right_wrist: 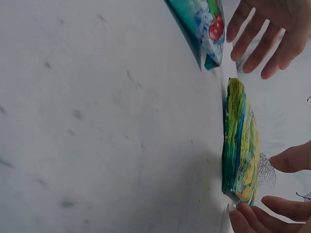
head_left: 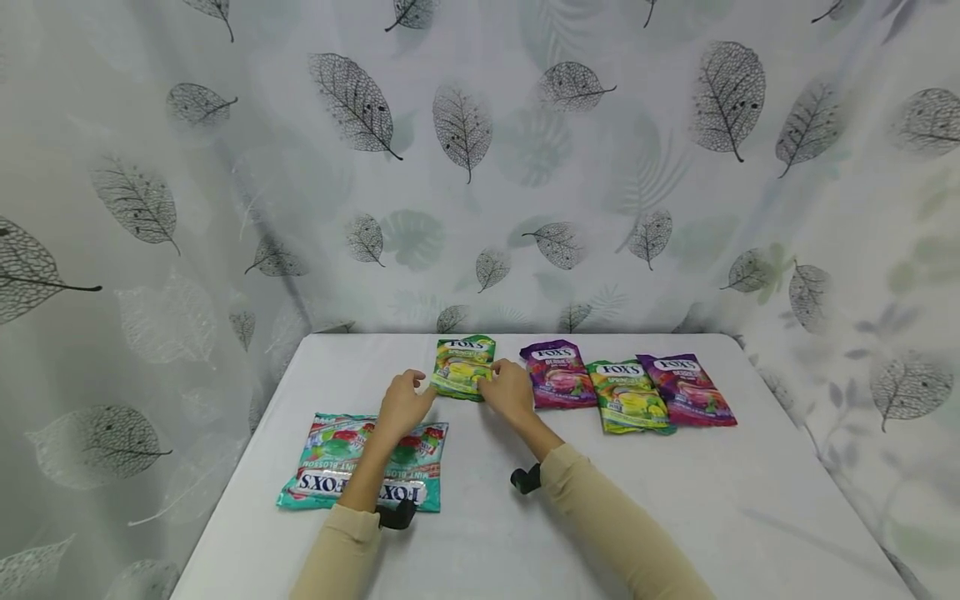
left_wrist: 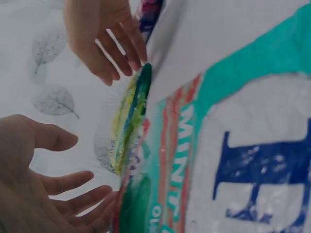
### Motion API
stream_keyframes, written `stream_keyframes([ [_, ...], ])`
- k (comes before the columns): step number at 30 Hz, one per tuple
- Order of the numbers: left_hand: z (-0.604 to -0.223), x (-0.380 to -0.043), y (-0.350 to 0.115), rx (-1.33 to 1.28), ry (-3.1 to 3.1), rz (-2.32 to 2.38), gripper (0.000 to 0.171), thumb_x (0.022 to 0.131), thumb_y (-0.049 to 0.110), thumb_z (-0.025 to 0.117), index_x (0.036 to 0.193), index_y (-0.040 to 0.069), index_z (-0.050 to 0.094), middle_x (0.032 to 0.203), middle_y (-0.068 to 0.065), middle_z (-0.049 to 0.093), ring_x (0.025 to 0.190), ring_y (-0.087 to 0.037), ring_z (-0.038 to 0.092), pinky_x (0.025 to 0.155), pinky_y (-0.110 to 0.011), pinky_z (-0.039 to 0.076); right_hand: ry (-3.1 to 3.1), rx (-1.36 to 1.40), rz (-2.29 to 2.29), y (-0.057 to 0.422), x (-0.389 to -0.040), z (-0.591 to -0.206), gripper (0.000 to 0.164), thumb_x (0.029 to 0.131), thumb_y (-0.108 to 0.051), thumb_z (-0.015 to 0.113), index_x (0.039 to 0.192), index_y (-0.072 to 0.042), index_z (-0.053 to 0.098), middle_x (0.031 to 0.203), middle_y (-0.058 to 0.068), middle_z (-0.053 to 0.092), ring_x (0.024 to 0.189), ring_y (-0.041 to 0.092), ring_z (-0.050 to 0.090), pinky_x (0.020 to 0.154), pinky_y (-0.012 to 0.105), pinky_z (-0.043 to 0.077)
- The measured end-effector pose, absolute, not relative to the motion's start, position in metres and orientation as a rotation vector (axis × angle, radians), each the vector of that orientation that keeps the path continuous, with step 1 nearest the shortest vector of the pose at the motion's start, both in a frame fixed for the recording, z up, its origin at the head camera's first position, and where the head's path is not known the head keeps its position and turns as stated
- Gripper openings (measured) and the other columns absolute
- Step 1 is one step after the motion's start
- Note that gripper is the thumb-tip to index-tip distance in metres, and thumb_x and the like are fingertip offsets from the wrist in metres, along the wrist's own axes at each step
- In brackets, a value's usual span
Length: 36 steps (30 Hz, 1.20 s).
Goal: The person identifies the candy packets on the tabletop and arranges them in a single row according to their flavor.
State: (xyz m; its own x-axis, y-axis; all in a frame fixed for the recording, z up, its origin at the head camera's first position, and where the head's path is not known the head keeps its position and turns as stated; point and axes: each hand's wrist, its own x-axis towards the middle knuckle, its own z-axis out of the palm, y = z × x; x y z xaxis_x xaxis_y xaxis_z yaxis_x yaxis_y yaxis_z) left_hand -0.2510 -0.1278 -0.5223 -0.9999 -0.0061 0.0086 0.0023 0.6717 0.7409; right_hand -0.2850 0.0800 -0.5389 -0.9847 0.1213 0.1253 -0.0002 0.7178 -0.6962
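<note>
A green and yellow FOX'S candy bag lies flat at the back middle of the white table. My left hand is by its left edge and my right hand by its right edge. In the left wrist view the left hand has relaxed, spread fingers just short of the bag. The right wrist view shows the right hand with loose fingers at the bag's end; whether they touch it I cannot tell. Neither hand grips anything.
Two teal mint FOX'S bags lie under my left forearm at the front left. A row of a purple bag, a green bag and another purple bag lies to the right. A leaf-print curtain hangs behind the table.
</note>
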Motion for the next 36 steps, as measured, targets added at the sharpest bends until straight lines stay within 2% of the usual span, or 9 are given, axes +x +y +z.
stream_keyframes([
  [7, -0.532, -0.267, -0.120, 0.052, -2.887, -1.246, 0.054, 0.101, 0.024, 0.058, 0.144, -0.007, 0.052, 0.133, -0.029, 0.059, 0.119, -0.046, 0.059, 0.096, -0.059, 0.050, -2.824, -0.099, 1.096, 0.080, -0.299, -0.545, 0.051, 0.087, -0.027, 0.072, 0.127, 0.004, 0.067, 0.117, 0.020, 0.073, 0.108, 0.037, 0.069, 0.091, 0.049, 0.056],
  [17, -0.539, -0.286, -0.116, 0.047, -2.869, -1.280, 0.056, 0.100, 0.022, 0.060, 0.146, -0.008, 0.049, 0.132, -0.030, 0.062, 0.118, -0.045, 0.061, 0.095, -0.058, 0.052, -2.803, -0.093, 1.096, 0.076, -0.313, -0.553, 0.048, 0.091, -0.025, 0.072, 0.129, 0.005, 0.066, 0.110, 0.021, 0.075, 0.098, 0.037, 0.071, 0.084, 0.049, 0.058],
  [20, -0.542, -0.292, -0.114, 0.056, -2.873, -1.293, 0.057, 0.101, 0.025, 0.060, 0.146, -0.008, 0.049, 0.133, -0.030, 0.062, 0.120, -0.046, 0.062, 0.098, -0.058, 0.051, -2.800, -0.091, 1.075, 0.076, -0.317, -0.555, 0.035, 0.090, -0.023, 0.071, 0.113, 0.003, 0.071, 0.096, 0.017, 0.074, 0.086, 0.032, 0.069, 0.073, 0.045, 0.057],
  [23, -0.546, -0.298, -0.112, 0.065, -2.877, -1.327, 0.059, 0.102, 0.027, 0.059, 0.148, -0.009, 0.047, 0.135, -0.029, 0.061, 0.124, -0.045, 0.060, 0.100, -0.057, 0.051, -2.802, -0.108, 1.093, 0.077, -0.322, -0.556, 0.018, 0.089, -0.020, 0.069, 0.080, -0.004, 0.066, 0.070, 0.006, 0.063, 0.063, 0.021, 0.055, 0.054, 0.035, 0.045],
  [25, -0.548, -0.301, -0.111, 0.070, -2.882, -1.351, 0.060, 0.102, 0.027, 0.058, 0.149, -0.009, 0.046, 0.137, -0.028, 0.060, 0.126, -0.045, 0.058, 0.102, -0.056, 0.050, -2.804, -0.122, 1.116, 0.078, -0.324, -0.556, 0.030, 0.088, -0.018, 0.068, 0.063, -0.011, 0.053, 0.057, 0.000, 0.048, 0.054, 0.016, 0.040, 0.047, 0.031, 0.033],
  [29, -0.551, -0.306, -0.109, 0.063, -2.890, -1.329, 0.057, 0.102, 0.025, 0.056, 0.146, -0.010, 0.051, 0.139, -0.028, 0.060, 0.129, -0.043, 0.057, 0.103, -0.055, 0.051, -2.795, -0.165, 1.199, 0.082, -0.328, -0.557, 0.046, 0.088, -0.017, 0.069, 0.052, -0.017, 0.039, 0.049, -0.007, 0.033, 0.048, 0.011, 0.027, 0.043, 0.027, 0.023],
  [32, -0.552, -0.309, -0.110, 0.053, -2.875, -1.308, 0.054, 0.101, 0.024, 0.056, 0.143, -0.011, 0.055, 0.137, -0.028, 0.062, 0.127, -0.043, 0.059, 0.101, -0.054, 0.052, -2.791, -0.200, 1.262, 0.085, -0.330, -0.557, 0.038, 0.090, -0.020, 0.073, 0.056, -0.011, 0.058, 0.054, -0.004, 0.048, 0.054, 0.013, 0.037, 0.048, 0.028, 0.032],
  [34, -0.551, -0.310, -0.111, 0.051, -2.862, -1.322, 0.053, 0.102, 0.023, 0.057, 0.142, -0.012, 0.056, 0.136, -0.029, 0.063, 0.127, -0.044, 0.059, 0.102, -0.055, 0.051, -2.798, -0.224, 1.285, 0.086, -0.332, -0.556, 0.028, 0.090, -0.024, 0.077, 0.069, -0.005, 0.074, 0.064, 0.000, 0.063, 0.061, 0.015, 0.049, 0.055, 0.030, 0.042],
  [36, -0.551, -0.312, -0.112, 0.051, -2.862, -1.349, 0.054, 0.103, 0.024, 0.056, 0.142, -0.012, 0.055, 0.137, -0.030, 0.062, 0.128, -0.045, 0.058, 0.104, -0.055, 0.050, -2.805, -0.251, 1.299, 0.088, -0.333, -0.555, 0.025, 0.089, -0.026, 0.079, 0.087, -0.002, 0.082, 0.078, 0.007, 0.074, 0.071, 0.019, 0.060, 0.064, 0.033, 0.050],
])
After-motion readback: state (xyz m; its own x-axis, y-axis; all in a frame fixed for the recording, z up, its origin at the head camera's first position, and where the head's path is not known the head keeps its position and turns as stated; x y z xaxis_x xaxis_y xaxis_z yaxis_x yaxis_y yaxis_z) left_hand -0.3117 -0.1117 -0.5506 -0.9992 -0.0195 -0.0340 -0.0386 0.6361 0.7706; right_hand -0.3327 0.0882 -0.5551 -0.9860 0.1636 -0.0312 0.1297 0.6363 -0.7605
